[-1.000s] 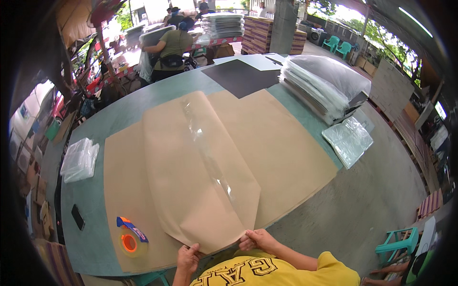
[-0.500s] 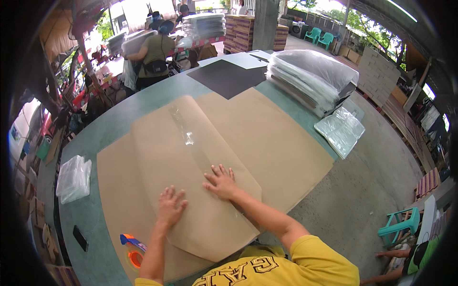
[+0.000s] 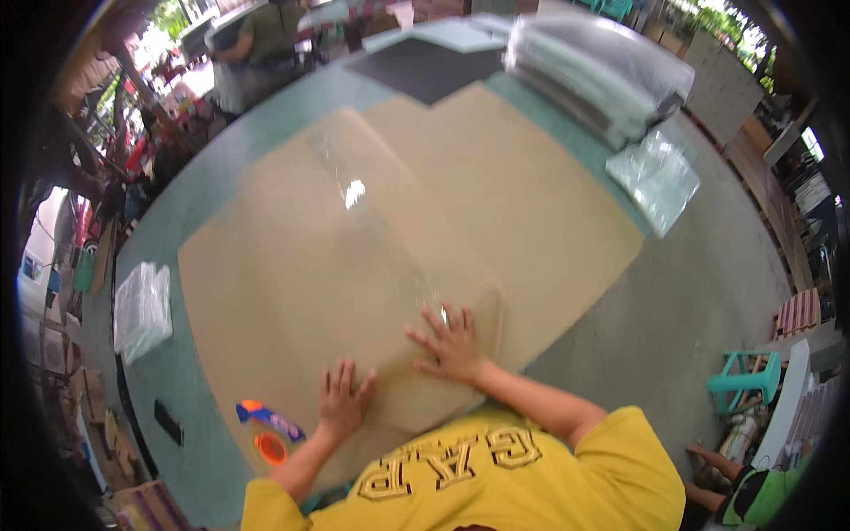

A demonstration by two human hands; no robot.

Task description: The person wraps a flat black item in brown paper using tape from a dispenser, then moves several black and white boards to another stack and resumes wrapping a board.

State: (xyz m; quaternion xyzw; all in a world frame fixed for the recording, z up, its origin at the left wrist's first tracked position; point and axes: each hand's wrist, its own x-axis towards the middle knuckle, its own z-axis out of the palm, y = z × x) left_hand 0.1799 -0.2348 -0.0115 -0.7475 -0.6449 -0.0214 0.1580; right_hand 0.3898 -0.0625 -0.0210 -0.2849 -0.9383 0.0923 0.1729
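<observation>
My left grip [image 3: 345,403] and right grip [image 3: 452,348] seem to rest flat, widely spread, holding nothing, at the six-o'clock end of the folded brown paper [image 3: 354,257] on the bench [image 3: 168,380]; I should press evenly.

I stood in what looked like an open-sided packing workshop: a broad green table [image 3: 155,376] spread with brown paper [image 3: 540,195], a tape dispenser [image 3: 283,426], a plastic-wrapped stack [image 3: 611,71]. Another person [image 3: 270,40] stood beyond, trees [image 3: 722,34] (bright with daylight) showed outside, and the floor [image 3: 620,310] was grey concrete.
</observation>
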